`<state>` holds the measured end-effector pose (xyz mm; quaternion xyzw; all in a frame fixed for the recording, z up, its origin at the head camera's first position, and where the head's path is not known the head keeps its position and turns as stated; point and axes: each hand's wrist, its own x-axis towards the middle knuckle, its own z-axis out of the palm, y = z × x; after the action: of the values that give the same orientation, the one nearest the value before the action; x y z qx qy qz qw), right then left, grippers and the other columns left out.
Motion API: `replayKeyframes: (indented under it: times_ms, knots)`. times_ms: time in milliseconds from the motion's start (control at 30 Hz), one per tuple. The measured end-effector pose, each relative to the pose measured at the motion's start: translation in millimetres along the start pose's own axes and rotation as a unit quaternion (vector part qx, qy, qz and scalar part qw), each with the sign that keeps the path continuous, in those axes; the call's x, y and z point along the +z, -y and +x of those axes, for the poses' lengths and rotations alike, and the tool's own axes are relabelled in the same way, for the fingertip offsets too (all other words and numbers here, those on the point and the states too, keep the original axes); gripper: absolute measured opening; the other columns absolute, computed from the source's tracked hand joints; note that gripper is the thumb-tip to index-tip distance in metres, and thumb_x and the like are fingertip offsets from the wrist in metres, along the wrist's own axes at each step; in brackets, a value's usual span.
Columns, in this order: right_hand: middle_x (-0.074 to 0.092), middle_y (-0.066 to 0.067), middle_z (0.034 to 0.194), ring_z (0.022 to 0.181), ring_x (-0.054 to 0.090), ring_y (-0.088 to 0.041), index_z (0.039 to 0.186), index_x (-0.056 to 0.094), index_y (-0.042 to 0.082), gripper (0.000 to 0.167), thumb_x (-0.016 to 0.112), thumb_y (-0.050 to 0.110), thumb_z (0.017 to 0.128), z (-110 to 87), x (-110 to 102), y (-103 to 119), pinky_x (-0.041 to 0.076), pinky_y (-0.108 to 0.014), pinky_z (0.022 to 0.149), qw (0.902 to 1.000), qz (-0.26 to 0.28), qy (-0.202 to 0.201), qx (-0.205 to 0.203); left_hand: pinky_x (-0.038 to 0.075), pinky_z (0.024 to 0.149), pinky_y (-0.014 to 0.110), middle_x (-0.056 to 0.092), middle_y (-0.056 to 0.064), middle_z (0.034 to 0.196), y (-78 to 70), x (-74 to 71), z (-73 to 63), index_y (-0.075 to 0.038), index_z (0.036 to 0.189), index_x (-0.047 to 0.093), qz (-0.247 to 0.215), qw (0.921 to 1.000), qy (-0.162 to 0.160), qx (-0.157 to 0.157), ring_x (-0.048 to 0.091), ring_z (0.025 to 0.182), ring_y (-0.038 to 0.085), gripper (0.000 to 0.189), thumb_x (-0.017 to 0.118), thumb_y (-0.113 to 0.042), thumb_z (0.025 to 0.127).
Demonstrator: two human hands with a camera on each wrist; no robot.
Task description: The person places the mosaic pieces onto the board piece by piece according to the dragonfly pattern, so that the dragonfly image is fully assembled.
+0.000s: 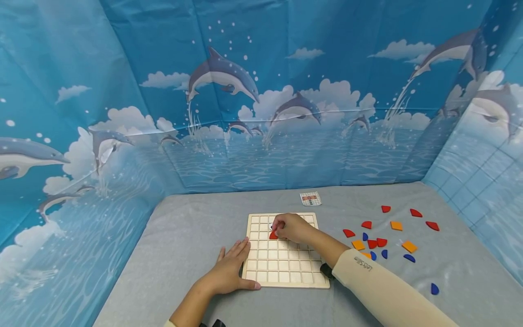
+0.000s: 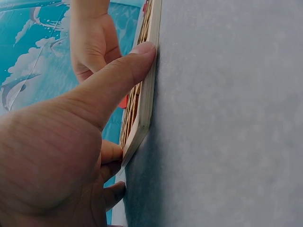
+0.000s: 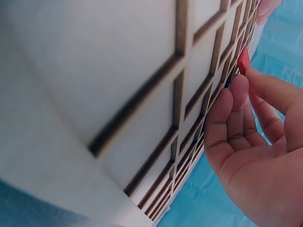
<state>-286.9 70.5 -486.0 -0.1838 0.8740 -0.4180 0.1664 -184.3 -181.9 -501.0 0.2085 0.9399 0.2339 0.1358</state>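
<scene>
A square wooden grid board (image 1: 294, 285) lies flat on the grey cloth, divided into small cells by raised strips. My left hand (image 1: 229, 271) rests at its near left corner, the thumb over the front edge and the straight fingers along the left side. Over the upper middle cells, my right hand (image 1: 293, 228) pinches a red quarter-circle piece (image 3: 244, 61) between thumb and fingertip, low at the grid. A bit of a blue piece (image 1: 271, 226) shows just beyond the red one, partly hidden by the fingers.
Right of the board lie scattered loose pieces: red quarter-circles (image 1: 416, 212), orange squares (image 1: 396, 225) and blue half-circles (image 1: 435, 289). A small printed pattern card (image 1: 310, 198) sits behind the board. A dolphin-patterned curtain (image 1: 261, 154) hangs around the table's back and sides.
</scene>
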Motion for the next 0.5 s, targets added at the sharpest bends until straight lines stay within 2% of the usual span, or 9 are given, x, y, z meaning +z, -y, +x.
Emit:
replayKeyframes:
  times_ms: [333, 500]
  knots:
    - [0.059, 0.002, 0.075, 0.064, 0.047, -0.011, 0.096, 0.07, 0.014, 0.006, 0.071, 0.008, 0.093, -2.0, 0.8, 2.1, 0.04, -0.025, 0.061, 0.9984, -0.051, -0.015, -0.018, 0.004, 0.119, 0.073, 0.011, 0.008, 0.172, -0.5, 0.2, 0.0, -0.004, 0.162, 0.019, -0.001, 1.0, -0.002, -0.002, 0.014, 0.158, 0.036, 0.12, 0.078, -0.066, 0.077]
    - [0.059, 0.003, 0.075, 0.063, 0.047, -0.01, 0.094, 0.07, 0.014, 0.008, 0.071, 0.007, 0.092, -0.6, 2.3, 0.4, 0.039, -0.024, 0.061, 0.9977, -0.062, -0.017, -0.022, 0.004, 0.119, 0.073, 0.012, 0.008, 0.172, -0.5, 0.0, -0.4, -0.004, 0.161, 0.02, -0.004, 1.0, -0.002, -0.002, 0.014, 0.158, 0.036, 0.12, 0.078, -0.065, 0.077]
